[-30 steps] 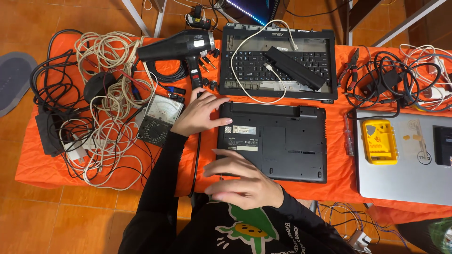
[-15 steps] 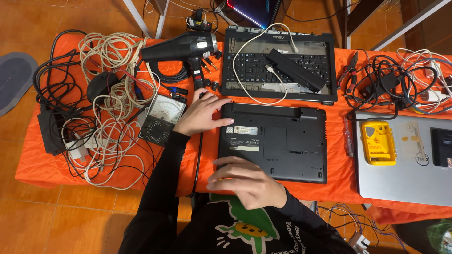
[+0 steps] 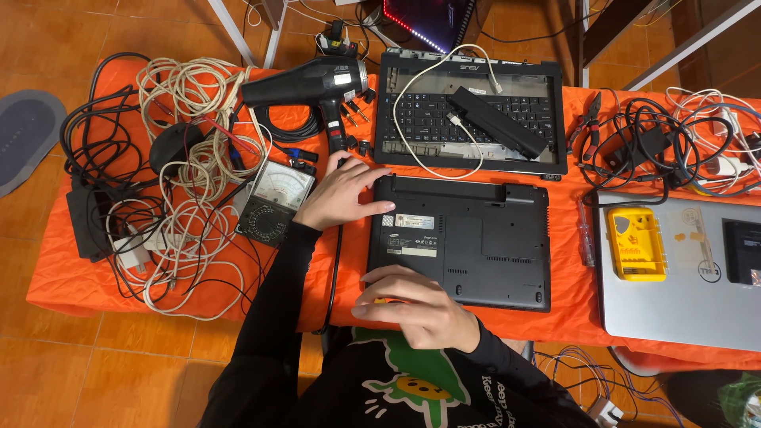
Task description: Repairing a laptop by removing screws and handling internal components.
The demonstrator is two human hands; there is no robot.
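The black laptop (image 3: pixel 460 242) lies upside down in the middle of the orange cloth (image 3: pixel 79 277), so its flat bottom faces up. Its long side runs left to right, the same way as the table edge. The edge with the long battery bar points away from the person, toward the open laptop base (image 3: pixel 472 111) just behind it. The edge nearest the person points at their chest.

The left hand (image 3: pixel 342 194) rests on the far left corner of the black laptop. Its fingers are spread a little and lie flat, with the thumb pressed on the top edge. The right hand (image 3: pixel 416 305) sits at the near left corner. Its fingers are curled narrow, and a small bit of yellow shows under them, but I cannot tell what it is.

The open laptop base shows its keys, with a long black battery (image 3: pixel 495 123) lying slanted across it and a white cable (image 3: pixel 412 147) looped over it.

The cloth covers a table. On the left lie a black hair dryer (image 3: pixel 305 79), a meter with a dial (image 3: pixel 273 202) and a big heap of white and black cords (image 3: pixel 170 174). On the right lie a silver laptop (image 3: pixel 682 301) with a yellow box (image 3: pixel 634 244) on it, and more tangled wires (image 3: pixel 658 143). The floor (image 3: pixel 103 364) is made of orange-brown tiles, and metal table legs stand at the top.
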